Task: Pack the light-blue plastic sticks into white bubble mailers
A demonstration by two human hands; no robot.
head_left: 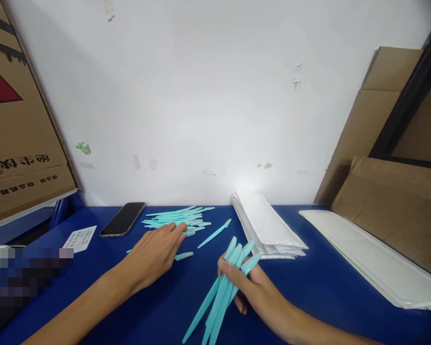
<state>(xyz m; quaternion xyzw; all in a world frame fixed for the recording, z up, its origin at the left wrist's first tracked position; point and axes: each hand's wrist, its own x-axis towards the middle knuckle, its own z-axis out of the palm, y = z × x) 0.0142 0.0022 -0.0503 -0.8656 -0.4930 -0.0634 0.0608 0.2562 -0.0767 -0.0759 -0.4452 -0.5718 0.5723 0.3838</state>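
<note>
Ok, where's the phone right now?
In the head view, the phone lies flat on the left side of the blue table, between the white card and the pile of turquoise sticks.

Plain white wall behind a blue desk
Tape scraps dot the wall (pixel 208 96); cardboard (pixel 366 120) leans beyond the desk's (pixel 147 311) right edge.

A blue table (pixel 154 316) is covered at far centre-left by a loose pile of turquoise sticks (pixel 175 218). One lone stick (pixel 214 233) is laid slantwise to its right; another stick (pixel 184 256), partly hidden, is seen nearer. At left, a phone (pixel 124 219) and a white card (pixel 81 239) are placed. White packets are stacked (pixel 269 225) right of centre, and long white sheets (pixel 366 258) are spread farther right.
</note>
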